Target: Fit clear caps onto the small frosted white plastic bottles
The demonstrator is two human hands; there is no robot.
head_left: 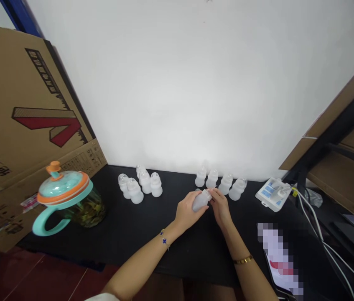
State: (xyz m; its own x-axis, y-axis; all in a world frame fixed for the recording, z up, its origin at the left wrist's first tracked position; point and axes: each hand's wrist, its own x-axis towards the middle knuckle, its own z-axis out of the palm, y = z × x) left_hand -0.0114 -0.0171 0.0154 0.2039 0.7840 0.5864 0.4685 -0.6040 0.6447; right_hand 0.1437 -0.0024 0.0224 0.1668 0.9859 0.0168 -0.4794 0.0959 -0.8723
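My left hand (188, 212) is wrapped round a small frosted white bottle (200, 201), held tilted over the black table (151, 234). My right hand (220, 205) pinches the bottle's cap end with its fingertips. Just behind my hands stands a row of several matching white bottles (221, 182) by the wall. A second cluster of several such bottles (139, 186) stands further left.
A glass mug with a teal handle and orange-teal lid (67, 200) sits at the left, leaves inside. Cardboard boxes (23, 108) lean at the left and right. A white power strip (272, 192) with cables lies at the right, a blurred phone (279, 259) nearer me.
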